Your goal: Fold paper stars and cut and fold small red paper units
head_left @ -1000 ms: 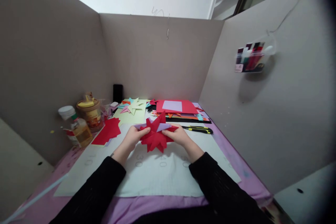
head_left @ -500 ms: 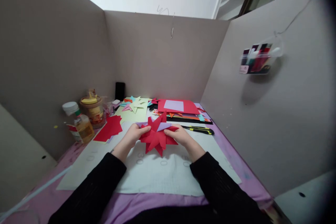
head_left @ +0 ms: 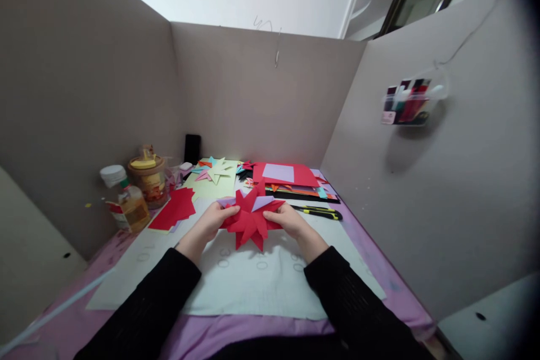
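Between my two hands is a many-pointed folded paper star (head_left: 250,225), mostly red with some lilac paper showing near its top. My left hand (head_left: 215,218) pinches its left side, thumb on top and the other fingers underneath, largely hidden. On the opposite side my right hand (head_left: 291,222) grips it in the same way, thumb pressed on the red paper. The star is held above a white mat (head_left: 261,292) printed with numbers. Just beyond the right hand lies a yellow and black utility knife (head_left: 323,213).
Red paper sheets (head_left: 175,209) lie to the left, beside a bottle (head_left: 133,207) of amber liquid and a brown jar (head_left: 149,183). Farther back are a pale green folded star (head_left: 219,170) and a stack topped by a red sheet (head_left: 306,174). Grey panels (head_left: 261,101) enclose the desk.
The view has shifted slightly. Both hands keep their hold on the star, which sits in nearly the same place with its tilt barely altered.
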Demonstrator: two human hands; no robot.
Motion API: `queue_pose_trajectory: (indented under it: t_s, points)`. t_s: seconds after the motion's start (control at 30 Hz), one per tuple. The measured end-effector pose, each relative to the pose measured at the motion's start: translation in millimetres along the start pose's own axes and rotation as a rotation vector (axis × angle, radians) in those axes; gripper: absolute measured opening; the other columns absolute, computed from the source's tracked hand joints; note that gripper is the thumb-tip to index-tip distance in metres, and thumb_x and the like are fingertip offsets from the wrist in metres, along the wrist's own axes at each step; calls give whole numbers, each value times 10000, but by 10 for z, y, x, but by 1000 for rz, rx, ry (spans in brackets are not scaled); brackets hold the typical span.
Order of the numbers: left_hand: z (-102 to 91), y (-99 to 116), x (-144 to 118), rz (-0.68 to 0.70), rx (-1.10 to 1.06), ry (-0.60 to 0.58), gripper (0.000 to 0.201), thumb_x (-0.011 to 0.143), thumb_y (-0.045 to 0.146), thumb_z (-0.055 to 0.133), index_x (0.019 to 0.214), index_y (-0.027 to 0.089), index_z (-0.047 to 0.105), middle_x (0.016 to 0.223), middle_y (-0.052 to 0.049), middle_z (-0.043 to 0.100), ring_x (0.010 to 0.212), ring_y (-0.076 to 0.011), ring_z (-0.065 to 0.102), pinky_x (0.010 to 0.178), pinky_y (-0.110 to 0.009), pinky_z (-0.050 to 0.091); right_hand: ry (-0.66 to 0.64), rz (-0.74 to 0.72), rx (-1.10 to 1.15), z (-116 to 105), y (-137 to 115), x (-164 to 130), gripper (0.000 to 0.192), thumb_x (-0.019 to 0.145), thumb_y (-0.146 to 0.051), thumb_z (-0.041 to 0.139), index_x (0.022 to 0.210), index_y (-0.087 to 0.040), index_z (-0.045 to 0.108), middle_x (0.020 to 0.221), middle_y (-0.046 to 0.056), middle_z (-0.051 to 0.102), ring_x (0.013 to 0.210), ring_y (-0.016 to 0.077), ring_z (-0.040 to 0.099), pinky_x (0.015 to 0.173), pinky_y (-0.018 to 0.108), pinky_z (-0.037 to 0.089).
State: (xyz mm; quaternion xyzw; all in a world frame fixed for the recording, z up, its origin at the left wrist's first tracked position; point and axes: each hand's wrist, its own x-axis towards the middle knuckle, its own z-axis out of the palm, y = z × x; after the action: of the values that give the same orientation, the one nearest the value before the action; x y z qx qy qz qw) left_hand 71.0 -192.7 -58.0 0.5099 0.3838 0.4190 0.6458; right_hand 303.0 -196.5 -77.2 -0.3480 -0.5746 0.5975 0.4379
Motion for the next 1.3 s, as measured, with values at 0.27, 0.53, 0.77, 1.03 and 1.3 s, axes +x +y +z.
queue_pose_trajectory:
  t_s: [0.27,0.53,0.77,1.03,1.3]
  points:
    - [-69,9,3,-16,59,-83,373,595,249,805,922,101,700,861,-122,737,839,-272,683,738,-323,519,20,-20,54,51,30,24,411,672,-431,761,957,-144,684,938,101,719,878,256,671,820,388,500]
    - [-123,-113,91,19,46,70,285,595,218,787,838,85,722,816,-140,741,712,-254,691,648,-312,531,32,-25,104,83,-49,15,431,688,-500,727,930,-146,680,927,98,715,869,248,667,837,392,487]
    - [-60,-142,91,32,89,58,298,620,241,770,868,84,721,785,-134,734,740,-263,686,677,-339,536,54,-2,18,147,45,39,371,613,-408,790,843,-130,704,827,95,724,812,259,678,798,423,511]
    - [-109,104,-92,818,638,27,115,715,291,729,809,225,730,994,-78,709,1106,-285,569,993,-467,403,143,-717,-681,76,-218,-98,180,838,-338,621,956,-248,722,1053,78,698,1143,268,543,966,487,432]
    - [-94,7,-41,840,398,280,767,719,368,732,1385,299,358,1500,-121,278,1361,-313,294,1065,-492,309,416,-1184,-1149,68,-232,-292,298,874,-217,575,1134,-347,645,1226,32,605,1222,258,453,1020,515,365]
